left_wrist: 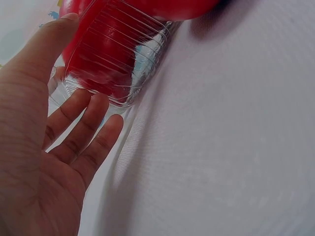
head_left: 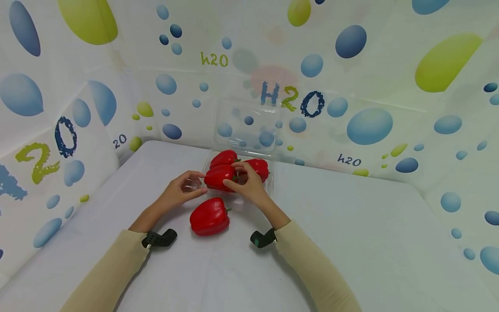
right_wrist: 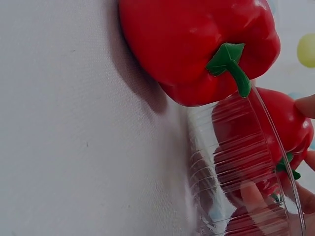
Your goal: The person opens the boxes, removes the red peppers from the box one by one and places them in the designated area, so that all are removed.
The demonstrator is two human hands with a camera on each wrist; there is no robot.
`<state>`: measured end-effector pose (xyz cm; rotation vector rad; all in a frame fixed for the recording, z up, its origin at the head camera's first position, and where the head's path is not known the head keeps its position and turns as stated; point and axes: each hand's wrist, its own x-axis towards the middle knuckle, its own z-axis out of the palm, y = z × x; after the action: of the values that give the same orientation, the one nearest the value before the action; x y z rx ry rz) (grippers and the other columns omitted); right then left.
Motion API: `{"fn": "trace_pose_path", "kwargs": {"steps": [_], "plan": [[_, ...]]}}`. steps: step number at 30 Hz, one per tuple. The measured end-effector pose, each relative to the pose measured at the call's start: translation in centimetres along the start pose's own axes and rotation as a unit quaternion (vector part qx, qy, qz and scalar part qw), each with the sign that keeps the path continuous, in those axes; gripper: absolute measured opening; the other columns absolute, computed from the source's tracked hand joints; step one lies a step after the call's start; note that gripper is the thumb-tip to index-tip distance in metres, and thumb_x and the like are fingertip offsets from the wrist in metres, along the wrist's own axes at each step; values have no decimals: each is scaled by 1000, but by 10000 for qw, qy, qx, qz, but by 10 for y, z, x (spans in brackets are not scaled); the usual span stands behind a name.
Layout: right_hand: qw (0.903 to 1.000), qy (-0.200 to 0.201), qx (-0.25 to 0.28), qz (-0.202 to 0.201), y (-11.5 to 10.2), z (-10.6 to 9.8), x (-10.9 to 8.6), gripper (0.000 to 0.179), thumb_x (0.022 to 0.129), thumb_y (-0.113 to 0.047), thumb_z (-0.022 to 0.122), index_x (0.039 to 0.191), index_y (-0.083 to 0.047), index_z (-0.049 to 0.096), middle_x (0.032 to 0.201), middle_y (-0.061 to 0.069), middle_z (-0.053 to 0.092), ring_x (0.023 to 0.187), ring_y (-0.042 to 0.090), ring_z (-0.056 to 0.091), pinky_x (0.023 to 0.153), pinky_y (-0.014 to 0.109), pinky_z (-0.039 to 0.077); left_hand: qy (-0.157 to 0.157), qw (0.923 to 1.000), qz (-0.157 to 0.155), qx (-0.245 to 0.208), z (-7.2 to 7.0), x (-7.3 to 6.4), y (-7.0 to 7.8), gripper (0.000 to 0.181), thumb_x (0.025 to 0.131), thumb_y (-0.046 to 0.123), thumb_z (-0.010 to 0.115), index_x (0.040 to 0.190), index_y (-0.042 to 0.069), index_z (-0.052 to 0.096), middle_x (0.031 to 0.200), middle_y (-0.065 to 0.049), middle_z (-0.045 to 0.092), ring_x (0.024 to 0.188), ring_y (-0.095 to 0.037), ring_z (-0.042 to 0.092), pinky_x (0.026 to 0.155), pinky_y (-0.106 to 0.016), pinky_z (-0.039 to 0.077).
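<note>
A clear hinged plastic container [head_left: 270, 184] stands towards the back of the table, holding three red bell peppers. My right hand [head_left: 249, 185] pinches the front bell pepper [head_left: 218, 177] near its green stem, thumb in front and fingers behind. Behind it are a back bell pepper [head_left: 223, 157] and a right bell pepper [head_left: 259, 167]. At the container's left side, my left hand [head_left: 180, 189] has its fingers spread and loosely bent, fingertips right by the ridged wall [left_wrist: 147, 54]. Outside, in front of the container, lies another bell pepper [head_left: 209, 217], its stem [right_wrist: 230, 65] facing right.
The container's transparent lid [head_left: 245, 125] stands raised at the back, against the patterned wall sheet [head_left: 374, 86]. A white cloth [head_left: 351, 234] covers the table. Dark wrist bands [head_left: 159, 238] sit at both sleeve cuffs.
</note>
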<state>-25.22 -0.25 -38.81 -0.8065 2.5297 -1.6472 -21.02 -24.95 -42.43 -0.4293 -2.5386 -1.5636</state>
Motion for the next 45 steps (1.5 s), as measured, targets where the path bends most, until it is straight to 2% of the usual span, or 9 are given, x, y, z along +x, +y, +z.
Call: {"fn": "trace_pose_path", "kwargs": {"steps": [22, 31, 36, 40, 45], "plan": [[9987, 271, 406, -150, 3, -1, -3, 55, 85, -16, 74, 134, -10, 49, 130, 12, 57, 116, 28, 56, 93, 39, 53, -31, 10000, 0, -73, 0, 0, 1, 47, 89, 12, 71, 132, 5, 52, 113, -20, 60, 105, -31, 60, 83, -17, 51], [9972, 342, 600, -286, 2, -1, -4, 56, 85, -16, 74, 135, -9, 49, 131, 13, 57, 118, 30, 56, 96, 43, 51, 18, 9999, -104, 23, 0, 0, 1, 49, 88, 13, 71, 132, 6, 51, 116, -20, 60, 108, -33, 59, 88, -32, 55], [9970, 298, 679, -223, 1, -2, -2, 58, 85, -15, 73, 137, -7, 48, 134, 16, 55, 119, 33, 55, 96, 45, 50, 15, 9999, -101, 44, 0, 1, 0, 48, 88, 16, 72, 131, 6, 52, 115, -19, 61, 108, -32, 60, 89, -37, 55], [9970, 246, 720, -170, -5, -4, -4, 59, 86, -11, 72, 138, -3, 46, 135, 19, 54, 121, 36, 54, 97, 45, 50, 32, 9999, -78, 60, 0, 1, 0, 48, 88, 17, 72, 130, 6, 52, 115, -18, 61, 107, -32, 60, 89, -36, 55], [9957, 269, 837, -277, -28, -8, -14, 54, 88, -8, 68, 135, 4, 45, 133, 23, 54, 119, 38, 54, 97, 44, 50, 47, 9999, -58, 80, 0, 1, 0, 48, 88, 17, 72, 130, 6, 52, 115, -18, 61, 107, -32, 60, 89, -35, 55]]}}
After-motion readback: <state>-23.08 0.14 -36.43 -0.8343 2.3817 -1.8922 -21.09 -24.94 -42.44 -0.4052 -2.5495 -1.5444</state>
